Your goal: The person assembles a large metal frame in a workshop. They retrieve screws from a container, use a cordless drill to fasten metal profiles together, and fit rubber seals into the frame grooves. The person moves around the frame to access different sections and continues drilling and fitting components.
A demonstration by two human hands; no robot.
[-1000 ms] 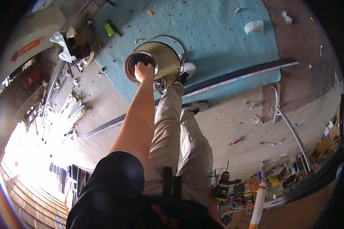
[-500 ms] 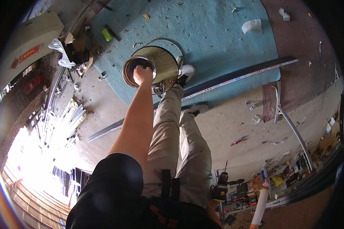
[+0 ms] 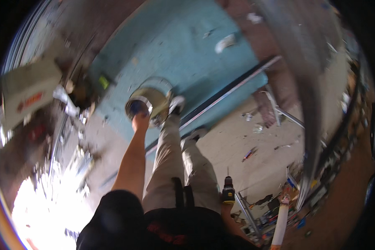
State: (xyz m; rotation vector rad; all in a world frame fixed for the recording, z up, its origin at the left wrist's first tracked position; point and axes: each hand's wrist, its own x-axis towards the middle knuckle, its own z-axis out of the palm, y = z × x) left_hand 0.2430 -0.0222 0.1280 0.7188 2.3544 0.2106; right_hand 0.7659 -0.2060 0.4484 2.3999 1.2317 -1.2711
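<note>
My left hand (image 3: 141, 120), arm stretched forward, is at the shiny rim of a round metal container (image 3: 147, 100). Its fingers are smeared by motion and partly hidden in the dark mouth, where something bluish shows. The container rests on or is part of a wider yellowish bucket-like body (image 3: 156, 98), with a thin curved hoop behind it. My right hand (image 3: 227, 208), low beside my hip, is closed around a black and yellow cordless drill (image 3: 228, 189). The drill's bit points forward, away from me. My feet stand just right of the container.
A blue mat (image 3: 191, 50) lies under the container. Across it runs a long dark metal profile (image 3: 233, 86). A red and blue tool (image 3: 249, 154) lies on the concrete at right. A blurred grey post (image 3: 310, 104) is near on the right. Metal offcuts (image 3: 77, 164) lie left.
My view has shifted and turned, blurring the scene. The container and left hand appear lower and smaller. The grey post has come into view at right, and the drill shows more plainly.
</note>
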